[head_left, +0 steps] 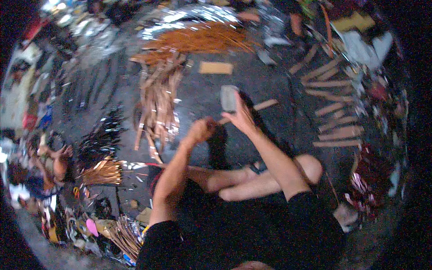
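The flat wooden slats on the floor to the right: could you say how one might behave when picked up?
The wooden slats look thin and straight, so probably stiff and light. Being flat, one should slide rather than roll.

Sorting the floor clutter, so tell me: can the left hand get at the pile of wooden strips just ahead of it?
Probably yes. The left hand is fisted just right of the pile of wooden strips, with only bare dark floor between them.
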Demonstrator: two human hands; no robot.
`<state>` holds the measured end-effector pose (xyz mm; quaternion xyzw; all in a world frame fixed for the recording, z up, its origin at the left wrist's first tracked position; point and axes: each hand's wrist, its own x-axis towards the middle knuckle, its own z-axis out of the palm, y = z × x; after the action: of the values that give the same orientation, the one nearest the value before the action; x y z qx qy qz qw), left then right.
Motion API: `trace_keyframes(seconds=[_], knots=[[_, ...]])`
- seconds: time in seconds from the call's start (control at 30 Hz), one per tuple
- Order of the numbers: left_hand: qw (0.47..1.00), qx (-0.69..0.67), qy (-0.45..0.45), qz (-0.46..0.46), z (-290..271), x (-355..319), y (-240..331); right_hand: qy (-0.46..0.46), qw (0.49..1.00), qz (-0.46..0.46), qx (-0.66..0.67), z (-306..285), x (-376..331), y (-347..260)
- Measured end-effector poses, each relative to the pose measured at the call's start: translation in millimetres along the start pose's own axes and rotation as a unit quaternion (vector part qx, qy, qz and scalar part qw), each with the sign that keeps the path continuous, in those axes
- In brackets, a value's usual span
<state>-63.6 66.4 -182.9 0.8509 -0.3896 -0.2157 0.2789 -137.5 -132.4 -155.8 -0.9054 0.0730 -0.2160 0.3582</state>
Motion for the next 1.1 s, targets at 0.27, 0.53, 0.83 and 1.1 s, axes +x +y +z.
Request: trace_keyframes(seconds=[0.27,0.53,0.83,1.1], knots=[[0.998,0.024,0.051,-0.016,-28,-9,28,0.006,0.999,0.031,-0.042,-17,28,-13],[0.992,-0.086,0.055,0.077,-83,-34,62,-0.147,0.973,-0.126,0.127,-24,-2,-81],[0.975,-0.208,0.062,0.055,-98,-66,11,-0.355,0.929,0.072,0.074,-166,33,-27],[0.987,-0.141,-0.012,-0.079,-47,-23,12,-0.233,0.955,0.172,0.057,-179,48,90]])
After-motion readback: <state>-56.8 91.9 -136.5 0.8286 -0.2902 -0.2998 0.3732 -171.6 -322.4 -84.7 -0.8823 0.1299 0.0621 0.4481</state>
